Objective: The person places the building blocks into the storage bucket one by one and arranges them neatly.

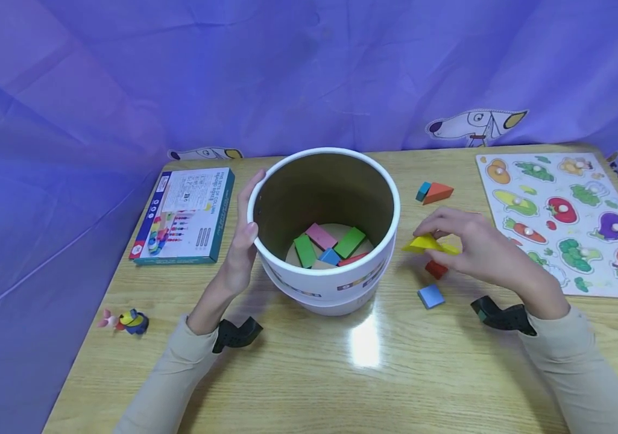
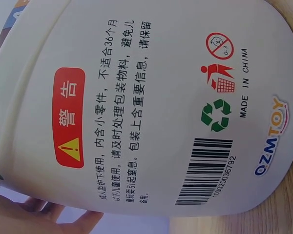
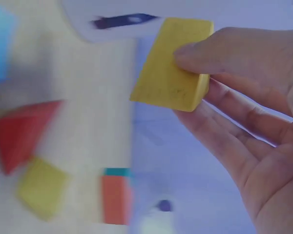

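My left hand [image 1: 240, 244] holds the white bucket [image 1: 336, 295] at its left side, thumb at the rim and fingers spread along the outer wall. In the left wrist view, fingertips touch the bucket [image 2: 161, 161] beside its printed warning label. Green blocks [image 1: 304, 251], a pink block [image 1: 321, 236] and several others lie inside. Right of the bucket, my right hand [image 1: 468, 241] pinches a slant-sided yellow block [image 3: 173, 66] between thumb and fingers, raised over the table. Below that hand lie another yellow block [image 3: 43, 189], a red block [image 1: 436, 269] and a blue block [image 1: 431, 296].
Farther back are an orange-red triangular block [image 1: 439, 193] and a small blue block [image 1: 423, 191]. A vegetable puzzle board [image 1: 593, 274] lies at right, a boxed toy [image 1: 186, 217] at left. Small figurines [image 1: 134, 322] sit near the left edge; a purple curtain [image 1: 287, 72] hangs behind.
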A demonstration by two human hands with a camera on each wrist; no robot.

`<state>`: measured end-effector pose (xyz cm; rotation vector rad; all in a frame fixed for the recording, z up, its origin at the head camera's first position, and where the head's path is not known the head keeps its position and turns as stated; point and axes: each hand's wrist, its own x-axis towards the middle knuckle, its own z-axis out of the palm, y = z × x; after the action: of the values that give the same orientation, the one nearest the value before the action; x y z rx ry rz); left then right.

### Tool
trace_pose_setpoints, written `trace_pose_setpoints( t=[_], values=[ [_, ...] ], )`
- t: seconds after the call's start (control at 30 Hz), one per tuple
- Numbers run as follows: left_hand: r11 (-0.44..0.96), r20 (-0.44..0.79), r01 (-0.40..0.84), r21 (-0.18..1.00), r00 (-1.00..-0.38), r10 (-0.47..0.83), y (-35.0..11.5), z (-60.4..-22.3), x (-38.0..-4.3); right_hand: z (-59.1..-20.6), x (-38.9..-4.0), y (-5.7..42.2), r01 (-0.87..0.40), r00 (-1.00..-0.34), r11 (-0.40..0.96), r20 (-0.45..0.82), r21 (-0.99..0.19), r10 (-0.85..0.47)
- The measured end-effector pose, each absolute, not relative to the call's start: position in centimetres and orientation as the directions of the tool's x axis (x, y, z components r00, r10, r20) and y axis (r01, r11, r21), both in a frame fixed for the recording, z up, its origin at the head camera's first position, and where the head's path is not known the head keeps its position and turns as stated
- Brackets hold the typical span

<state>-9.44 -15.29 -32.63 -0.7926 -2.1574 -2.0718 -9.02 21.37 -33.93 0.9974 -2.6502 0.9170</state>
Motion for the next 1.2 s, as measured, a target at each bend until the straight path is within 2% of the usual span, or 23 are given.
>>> trace_pose_setpoints(
  t=[0.3,0.57,0.83,1.2],
  values=[
    [-0.008,0.361,0.38,0.925,-0.872,0.33,-15.3,-32.8,-9.6,-27.2,-8.1,21.3,-0.749,-0.649,0.536,0.597,-0.39,-0.472],
    [-0.005,0.365,0.384,0.923,-0.872,0.326,-15.5,-32.9,-9.6,-23.1,-8.7,18.0,-0.831,-0.535,0.426,0.725,-0.359,-0.433],
    [-0.022,0.357,0.37,0.929,-0.877,0.322,-15.4,-32.8,-9.6,-22.3,-10.0,14.3,-0.862,-0.505,0.326,0.705,-0.388,-0.498],
    [-0.03,0.343,0.351,0.936,-0.887,0.31,-15.3,-32.6,-9.4,-23.0,-10.4,12.2,-0.858,-0.514,0.266,0.724,-0.44,-0.46]
  ],
)
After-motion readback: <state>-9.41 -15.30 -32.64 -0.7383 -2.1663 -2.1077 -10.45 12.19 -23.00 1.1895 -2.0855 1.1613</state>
